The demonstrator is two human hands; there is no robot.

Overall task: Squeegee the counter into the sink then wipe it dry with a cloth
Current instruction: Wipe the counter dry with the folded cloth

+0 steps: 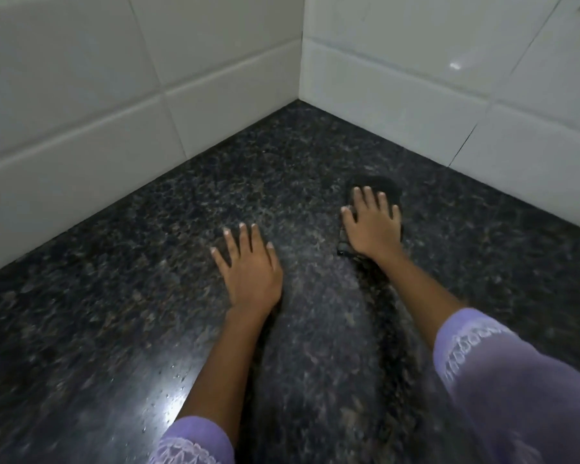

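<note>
A dark speckled granite counter (121, 279) fills the view and runs into a tiled corner. My right hand (374, 226) presses flat, fingers spread, on a dark folded cloth (387, 187) lying on the counter near the corner. The cloth shows beyond the fingertips and at the left of the palm. My left hand (250, 266) rests flat on the bare counter to the left, fingers apart, holding nothing. A dull streak runs on the stone between the two arms. No squeegee and no sink are in view.
White wall tiles (81, 105) bound the counter at the left and at the right (482, 105), meeting at the corner behind the cloth. Small water droplets (175, 376) glint on the counter near my left forearm. Purple lace-trimmed sleeves cover both arms.
</note>
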